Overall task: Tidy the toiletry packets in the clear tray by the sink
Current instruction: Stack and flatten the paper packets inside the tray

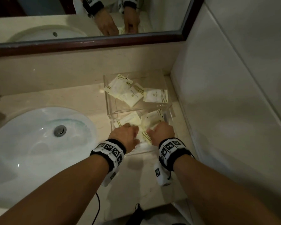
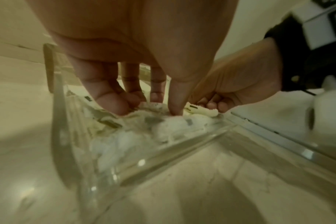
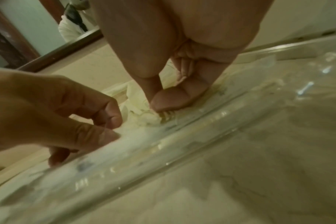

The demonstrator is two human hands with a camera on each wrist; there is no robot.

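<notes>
Sink (image 1: 31,143) set in tabletop (image 1: 88,98). Clear tray (image 1: 166,105) just right of sink, vs. wall. Packets (image 1: 133,95) loose at tray's far end, more heaped at near end. L hand (image 1: 124,135) & R hand (image 1: 163,131) both in near heap; L fingers (image 2: 113,104) curl onto packets, R fingers (image 3: 169,100) pinch one. Judged: light, soft, crinkly, prob. slippery; take by flat edges.

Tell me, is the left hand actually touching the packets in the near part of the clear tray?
Touching. The left wrist view shows the left hand reaching into the clear tray, its fingertips pressed into the crumpled packets, no gap visible.
</notes>
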